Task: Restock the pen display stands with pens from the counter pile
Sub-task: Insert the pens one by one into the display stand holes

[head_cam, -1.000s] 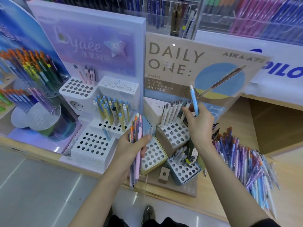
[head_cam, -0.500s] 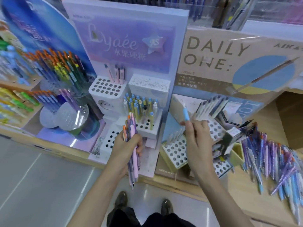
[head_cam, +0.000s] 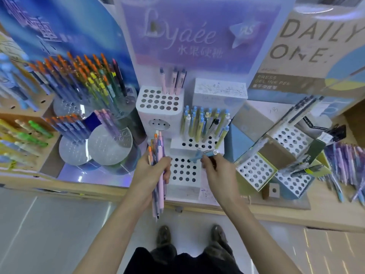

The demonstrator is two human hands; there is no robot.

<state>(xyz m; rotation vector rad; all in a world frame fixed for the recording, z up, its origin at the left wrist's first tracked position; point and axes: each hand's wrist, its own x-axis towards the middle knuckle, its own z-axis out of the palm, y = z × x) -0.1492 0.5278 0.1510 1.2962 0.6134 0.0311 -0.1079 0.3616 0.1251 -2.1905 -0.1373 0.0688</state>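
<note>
My left hand [head_cam: 153, 173] grips a bundle of pens [head_cam: 158, 155], pink, purple and orange-capped, held upright in front of the white stepped stand [head_cam: 183, 173]. My right hand [head_cam: 216, 171] pinches a single light blue pen [head_cam: 205, 154], lying nearly level just above the stand's lowest tier of holes. The middle tier [head_cam: 197, 144] holds several blue-capped yellow-green pens. The top tier [head_cam: 158, 101] carries three pastel pens at its back edge. The counter pile of pens [head_cam: 345, 165] lies at the far right.
A tan "DAILY ONE" stand [head_cam: 286, 139] with white hole trays sits right of the white stand. Round clear racks [head_cam: 110, 145] of coloured pens stand on the left. The wooden counter edge [head_cam: 256, 212] runs below; my shoes [head_cam: 164, 235] show on the floor.
My view swung left and closer to the white stand. My right hand carried the blue pen from upright by the tan stand down to the white stand's lowest tier, tipping it level.
</note>
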